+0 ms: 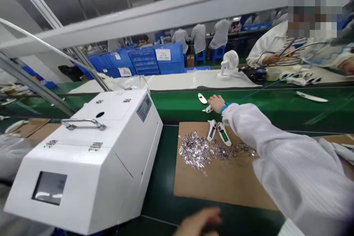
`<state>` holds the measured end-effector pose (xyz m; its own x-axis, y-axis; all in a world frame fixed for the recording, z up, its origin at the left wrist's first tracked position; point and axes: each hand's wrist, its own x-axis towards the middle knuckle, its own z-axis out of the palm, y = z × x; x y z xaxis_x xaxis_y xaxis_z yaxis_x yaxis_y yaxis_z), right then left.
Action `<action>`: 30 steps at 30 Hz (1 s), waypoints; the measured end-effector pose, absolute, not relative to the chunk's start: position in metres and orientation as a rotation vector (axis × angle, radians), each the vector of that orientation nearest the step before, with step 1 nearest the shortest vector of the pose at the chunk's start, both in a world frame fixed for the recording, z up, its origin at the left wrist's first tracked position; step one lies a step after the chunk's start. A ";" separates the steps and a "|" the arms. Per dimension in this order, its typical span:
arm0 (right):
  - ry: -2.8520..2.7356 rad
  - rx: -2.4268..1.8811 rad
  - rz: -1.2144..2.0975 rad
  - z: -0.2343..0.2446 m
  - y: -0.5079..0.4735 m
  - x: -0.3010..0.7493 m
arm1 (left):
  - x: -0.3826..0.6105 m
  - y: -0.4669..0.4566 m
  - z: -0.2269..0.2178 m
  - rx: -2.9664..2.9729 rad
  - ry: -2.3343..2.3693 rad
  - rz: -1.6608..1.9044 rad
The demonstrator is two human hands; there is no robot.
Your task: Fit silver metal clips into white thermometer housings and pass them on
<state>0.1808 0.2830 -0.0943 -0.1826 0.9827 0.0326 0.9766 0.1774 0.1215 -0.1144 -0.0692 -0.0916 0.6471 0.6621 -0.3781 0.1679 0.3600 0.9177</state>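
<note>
The right hand, in a ribbed white sleeve, is reaching over the smooth green belt – its fingers are curling narrow, and I cannot tell if they are holding something. Just beside them is lying a curved white plastic casing. Two more casings are lying on a brown cardboard sheet, touching a glittering heap of crumpled metal pieces. The left hand is showing only blurred at the bottom – its fingers I cannot judge.
</note>
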 end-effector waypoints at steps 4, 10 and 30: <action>2.286 2.004 0.142 -0.107 0.289 0.206 | -0.096 -0.029 -0.079 1.279 1.115 0.739; 2.370 1.905 0.080 -0.099 0.287 0.225 | -0.065 0.009 -0.071 1.271 1.103 0.883; 2.832 1.512 -0.197 -0.046 0.111 0.113 | -0.049 0.042 -0.101 0.124 0.965 1.330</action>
